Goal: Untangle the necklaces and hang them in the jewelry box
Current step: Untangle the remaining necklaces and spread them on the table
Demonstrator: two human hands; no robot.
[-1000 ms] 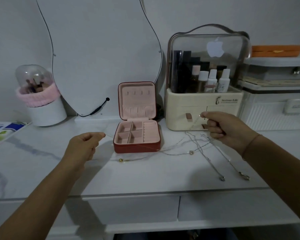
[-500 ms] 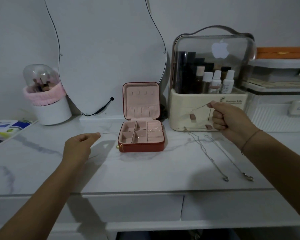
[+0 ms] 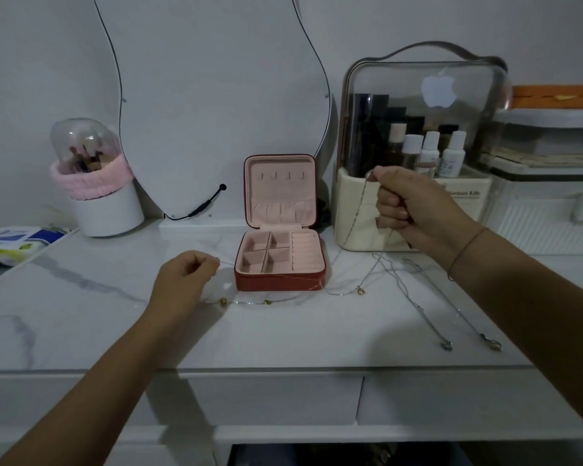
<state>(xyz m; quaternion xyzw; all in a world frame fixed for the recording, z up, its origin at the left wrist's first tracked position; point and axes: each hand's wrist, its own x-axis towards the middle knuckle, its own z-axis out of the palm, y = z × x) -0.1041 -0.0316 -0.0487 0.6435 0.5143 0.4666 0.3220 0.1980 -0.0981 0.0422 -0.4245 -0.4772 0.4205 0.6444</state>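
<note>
The thin gold chain necklace (image 3: pixel 360 290) is strung between both hands in front of the open red jewelry box with pink lining (image 3: pixel 280 282). Part of it is lifted off the white marble-patterned tabletop (image 3: pixel 283 338) and part lies on it. The right hand (image 3: pixel 414 210) is raised with its fingers curled tight, thumb and forefinger pinching the chain at the top. From there two strands drop to the table. The left hand (image 3: pixel 186 280) sits low beside the box, its fingers loosely curled, pinching the other end at the fingertips.

Three small gold beads show along the necklace. Two silver chains (image 3: pixel 446 345) lie to the right, each ending in a clasp. Whether they are one necklace or two cannot be told, since their upper ends cross under the gold strands. The upright lid of the box carries four hooks, all bare.

Behind stand a cream cosmetics organiser with a clear dome (image 3: pixel 350 210), partly hidden by the right hand, and a curved mirror (image 3: pixel 216 95), cut off at the top.
</note>
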